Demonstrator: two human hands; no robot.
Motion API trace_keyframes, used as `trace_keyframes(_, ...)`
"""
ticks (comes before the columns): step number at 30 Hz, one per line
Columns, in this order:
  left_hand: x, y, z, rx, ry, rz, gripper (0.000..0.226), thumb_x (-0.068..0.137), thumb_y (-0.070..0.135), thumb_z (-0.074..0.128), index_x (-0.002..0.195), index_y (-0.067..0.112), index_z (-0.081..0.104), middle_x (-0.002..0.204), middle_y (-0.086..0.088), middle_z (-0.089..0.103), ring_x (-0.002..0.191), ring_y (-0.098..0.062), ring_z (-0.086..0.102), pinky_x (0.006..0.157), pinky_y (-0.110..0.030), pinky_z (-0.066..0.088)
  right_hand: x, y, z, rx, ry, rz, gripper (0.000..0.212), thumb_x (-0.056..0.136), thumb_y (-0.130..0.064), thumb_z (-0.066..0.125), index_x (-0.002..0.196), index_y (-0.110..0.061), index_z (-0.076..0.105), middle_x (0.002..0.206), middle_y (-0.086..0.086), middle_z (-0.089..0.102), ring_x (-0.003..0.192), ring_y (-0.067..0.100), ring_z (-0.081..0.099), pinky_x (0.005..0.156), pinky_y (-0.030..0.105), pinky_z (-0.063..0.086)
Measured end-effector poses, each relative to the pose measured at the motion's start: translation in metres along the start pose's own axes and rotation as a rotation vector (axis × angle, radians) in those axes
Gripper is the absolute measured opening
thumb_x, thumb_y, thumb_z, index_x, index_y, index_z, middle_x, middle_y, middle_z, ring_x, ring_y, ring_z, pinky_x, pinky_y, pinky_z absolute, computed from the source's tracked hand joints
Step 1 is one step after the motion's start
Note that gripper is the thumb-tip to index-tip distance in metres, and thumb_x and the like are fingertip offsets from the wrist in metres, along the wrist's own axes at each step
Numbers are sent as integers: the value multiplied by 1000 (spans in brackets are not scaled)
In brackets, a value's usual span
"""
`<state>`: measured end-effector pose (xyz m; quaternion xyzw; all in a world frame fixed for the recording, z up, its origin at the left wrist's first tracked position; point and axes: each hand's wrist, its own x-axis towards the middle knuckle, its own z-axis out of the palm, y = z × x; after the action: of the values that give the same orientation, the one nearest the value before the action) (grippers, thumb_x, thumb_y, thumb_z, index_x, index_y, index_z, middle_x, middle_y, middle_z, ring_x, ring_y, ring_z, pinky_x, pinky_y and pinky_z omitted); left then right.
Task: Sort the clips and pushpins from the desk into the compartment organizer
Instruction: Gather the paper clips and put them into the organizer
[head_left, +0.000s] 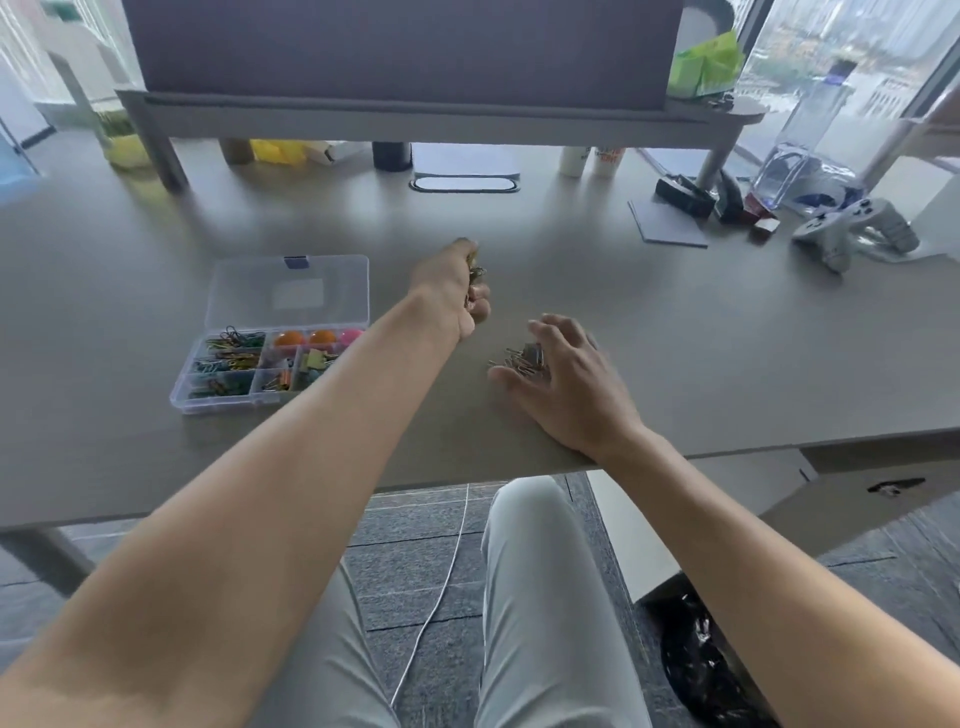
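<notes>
A clear plastic compartment organizer (270, 371) is seen lying on the grey desk (727, 338) with its transparent hinged lid (288, 291) swung open and standing behind it. Its compartments are filled with coloured paper clips, round orange and pink pushpin heads and small binder clips (the exact sorting in each cell cannot be made out).

To the right of the organizer, the left hand (451, 292) is held just above the desk, its fingers curled round a small bunch of gold-coloured metal clips (475, 278), part of which shows between the fingers and thumb.

Farther right of the organizer, and nearer the desk's front edge, a loose pile of gold paper clips with a grey binder clip (522, 359) is left on the desk. The right hand (566, 382) is laid around this pile, fingers spread and only slightly bent, the thumb resting on the desk beside the clips; nothing is gripped by it.

Well to the right of the organizer, at the back of the desk, a grey game controller (852, 231) is set beside a clear plastic water bottle (815, 150).
</notes>
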<state>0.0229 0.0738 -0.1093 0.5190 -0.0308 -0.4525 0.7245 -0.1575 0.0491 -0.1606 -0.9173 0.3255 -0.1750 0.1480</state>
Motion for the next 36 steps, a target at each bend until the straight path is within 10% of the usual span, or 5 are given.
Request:
trace_keyframes(7, -14, -2, -14, -366, -213, -249, 44, 99, 16, 42, 55, 18, 34, 43, 4, 33, 29, -8, 30, 27, -15, 15, 6, -7, 1, -302, 23, 130, 90, 69, -99, 38, 118, -26, 58, 117, 6, 54, 111, 31, 56, 91, 43, 45)
trace_keyframes(20, -16, -4, -14, -362, -125, -298, 41, 100, 13, 37, 59, 15, 42, 46, 2, 40, 28, -8, 32, 26, -15, 20, 51, 4, -5, -535, -126, -269, 8, 104, -15, 38, 108, -12, 44, 104, 14, 70, 91, 42, 69, 64, 39, 39)
trace_keyframes(36, -31, -8, -29, -425, -49, -176, 38, 105, 18, 39, 70, 13, 55, 40, 4, 42, 26, -7, 34, 26, -14, 22, 36, 5, -15, 107, 109, 96, 22, 107, -24, 42, 101, -5, 50, 81, 16, 56, 75, 37, 48, 66, 37, 36)
